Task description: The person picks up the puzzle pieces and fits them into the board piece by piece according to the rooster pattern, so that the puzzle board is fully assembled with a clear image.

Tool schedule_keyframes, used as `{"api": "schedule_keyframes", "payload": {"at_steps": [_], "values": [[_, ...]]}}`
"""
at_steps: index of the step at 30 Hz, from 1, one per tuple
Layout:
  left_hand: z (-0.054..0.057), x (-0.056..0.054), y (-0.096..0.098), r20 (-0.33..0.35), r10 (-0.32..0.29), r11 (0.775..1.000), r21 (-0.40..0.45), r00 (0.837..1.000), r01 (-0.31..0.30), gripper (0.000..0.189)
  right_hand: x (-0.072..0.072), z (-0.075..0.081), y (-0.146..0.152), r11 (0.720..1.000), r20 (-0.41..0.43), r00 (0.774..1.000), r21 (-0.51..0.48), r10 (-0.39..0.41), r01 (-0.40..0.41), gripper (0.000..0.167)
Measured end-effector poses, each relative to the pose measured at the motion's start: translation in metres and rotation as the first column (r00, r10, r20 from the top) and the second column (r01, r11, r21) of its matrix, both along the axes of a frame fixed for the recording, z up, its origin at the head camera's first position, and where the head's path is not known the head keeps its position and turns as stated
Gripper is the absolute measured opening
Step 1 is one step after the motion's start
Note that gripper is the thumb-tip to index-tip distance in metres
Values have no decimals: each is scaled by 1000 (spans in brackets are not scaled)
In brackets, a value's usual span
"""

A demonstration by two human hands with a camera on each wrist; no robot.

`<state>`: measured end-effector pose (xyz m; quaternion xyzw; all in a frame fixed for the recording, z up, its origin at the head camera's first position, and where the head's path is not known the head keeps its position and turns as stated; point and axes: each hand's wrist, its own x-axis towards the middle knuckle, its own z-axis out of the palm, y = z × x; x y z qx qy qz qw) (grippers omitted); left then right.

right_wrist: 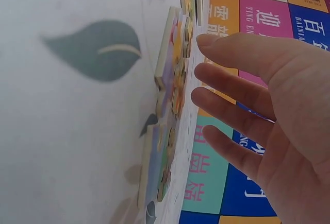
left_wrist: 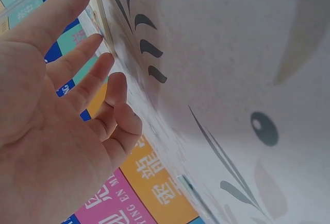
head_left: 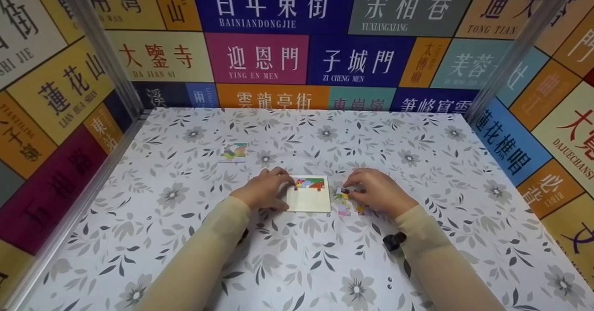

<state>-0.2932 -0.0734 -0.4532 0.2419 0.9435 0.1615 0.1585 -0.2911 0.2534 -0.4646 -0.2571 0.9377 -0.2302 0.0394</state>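
Observation:
A small pale puzzle board (head_left: pixel 308 200) lies on the patterned tabletop, with a strip of colourful pieces (head_left: pixel 312 184) along its far edge. My left hand (head_left: pixel 265 189) rests at the board's left side, fingers and thumb spread along the edge; the thumb touches the board in the left wrist view. Several loose jigsaw pieces (head_left: pixel 344 210) lie just right of the board. Over them is my right hand (head_left: pixel 378 191), its fingertips close to a piece (right_wrist: pixel 186 33). Thumb and fingers (right_wrist: pixel 232 87) stand apart in the right wrist view, with nothing visible between them.
A small colourful picture card (head_left: pixel 234 151) lies farther back on the left. Panels with large printed characters (head_left: pixel 262 62) wall in the back and both sides of the floral tabletop (head_left: pixel 297 264). A black device (head_left: pixel 393 242) sits at the right wrist.

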Motion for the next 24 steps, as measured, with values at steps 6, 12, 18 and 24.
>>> {"api": "schedule_keyframes", "payload": {"at_steps": [6, 12, 18, 24], "values": [[0, 1, -1, 0, -3, 1000, 24, 1000, 3, 61, 0, -3, 1, 999, -2, 999, -27, 39, -39, 17], [1, 2, -2, -13, -16, 999, 41, 1000, 16, 60, -1, -3, 1, 998, 1, 998, -39, 56, -55, 18], [2, 2, -1, -1, 5, 1000, 28, 1000, -5, 60, -2, -5, 1, 997, -24, 997, -31, 73, -73, 18], [3, 2, -1, 8, 17, 1000, 17, 1000, -17, 60, -1, -5, -1, 998, -38, 997, -13, 62, -63, 16]]}}
